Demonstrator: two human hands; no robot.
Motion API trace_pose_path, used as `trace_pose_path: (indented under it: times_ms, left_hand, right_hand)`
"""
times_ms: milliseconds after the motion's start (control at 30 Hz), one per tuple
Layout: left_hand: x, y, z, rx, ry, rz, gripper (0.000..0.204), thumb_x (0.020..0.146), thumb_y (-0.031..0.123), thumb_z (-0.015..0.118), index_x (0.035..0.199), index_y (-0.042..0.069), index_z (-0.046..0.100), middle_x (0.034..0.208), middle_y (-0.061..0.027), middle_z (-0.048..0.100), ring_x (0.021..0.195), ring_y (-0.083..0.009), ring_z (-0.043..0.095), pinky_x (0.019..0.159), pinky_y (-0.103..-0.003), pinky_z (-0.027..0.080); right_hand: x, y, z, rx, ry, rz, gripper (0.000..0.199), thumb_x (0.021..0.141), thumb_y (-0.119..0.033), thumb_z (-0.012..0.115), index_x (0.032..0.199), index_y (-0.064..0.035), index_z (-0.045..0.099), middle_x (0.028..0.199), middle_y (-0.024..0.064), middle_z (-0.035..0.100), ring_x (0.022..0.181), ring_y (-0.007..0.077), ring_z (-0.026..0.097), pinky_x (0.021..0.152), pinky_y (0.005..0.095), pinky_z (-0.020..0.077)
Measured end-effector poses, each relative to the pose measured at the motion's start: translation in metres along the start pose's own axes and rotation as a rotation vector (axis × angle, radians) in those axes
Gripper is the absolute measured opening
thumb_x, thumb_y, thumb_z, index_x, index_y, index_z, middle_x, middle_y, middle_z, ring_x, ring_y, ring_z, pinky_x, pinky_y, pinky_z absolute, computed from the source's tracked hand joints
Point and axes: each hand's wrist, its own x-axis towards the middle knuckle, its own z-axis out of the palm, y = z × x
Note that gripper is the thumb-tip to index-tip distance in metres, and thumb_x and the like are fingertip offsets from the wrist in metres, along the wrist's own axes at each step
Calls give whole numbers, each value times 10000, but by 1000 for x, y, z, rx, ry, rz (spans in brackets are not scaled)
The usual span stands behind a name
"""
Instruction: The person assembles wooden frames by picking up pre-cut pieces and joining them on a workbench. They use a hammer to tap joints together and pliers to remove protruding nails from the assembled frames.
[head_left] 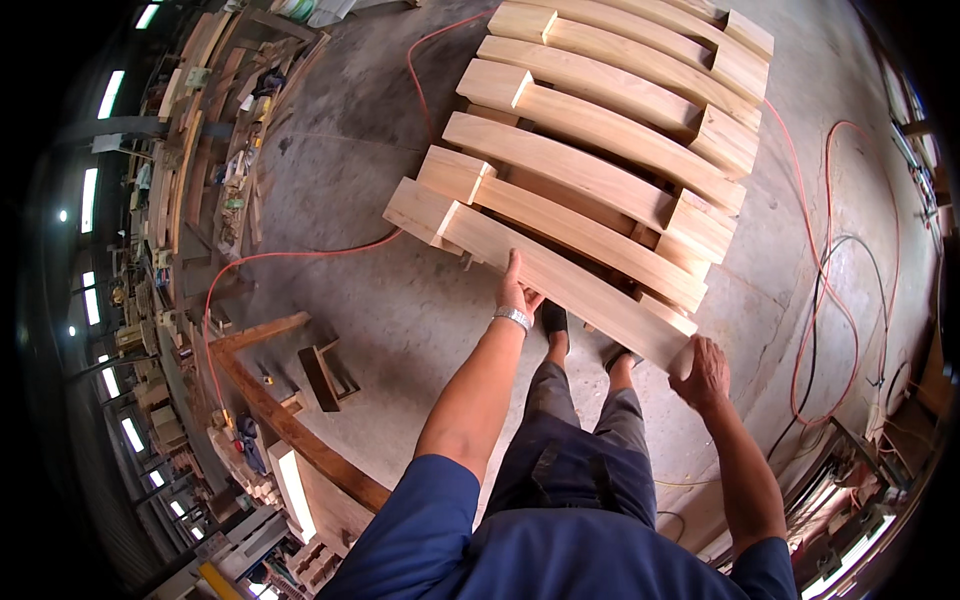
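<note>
Across the front of a row of pale wooden pieces lies a thick wooden board with a raised, notched block at its left end. My left hand, a metal-band watch at its wrist, grips this board's near edge around the middle, thumb on top and fingers underneath. My right hand is wrapped over the board's right end. Behind it, several similar slightly curved pieces lie side by side, their notched ends alternating left and right. What carries them is mostly hidden below.
A red hose runs over the concrete floor on the left; another red hose and a black cable loop on the right. A brown wooden beam and a small wooden stand are at lower left. Timber racks line the left.
</note>
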Motion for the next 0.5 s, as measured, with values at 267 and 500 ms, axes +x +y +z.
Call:
trace_pose_path:
  times_ms: [267, 500]
  left_hand:
    - [-11, 13, -25, -125, -133, 10, 386, 814, 333, 854, 1121, 175, 681, 1119, -12, 703, 1041, -200, 664, 934, -398, 547]
    - [-33, 10, -51, -162, -226, 44, 300, 836, 282, 833, 1083, 163, 711, 1075, 0, 699, 1006, -171, 652, 863, -381, 558]
  right_hand:
    - [-24, -15, -10, 102, -15, 19, 745, 624, -214, 867, 1259, -38, 519, 1157, 184, 614, 1121, 369, 597, 973, 438, 483]
    - [-39, -9, -41, 138, -80, -83, 976, 565, -241, 956, 1391, -47, 472, 1280, 175, 585, 1207, 380, 563, 1025, 480, 470]
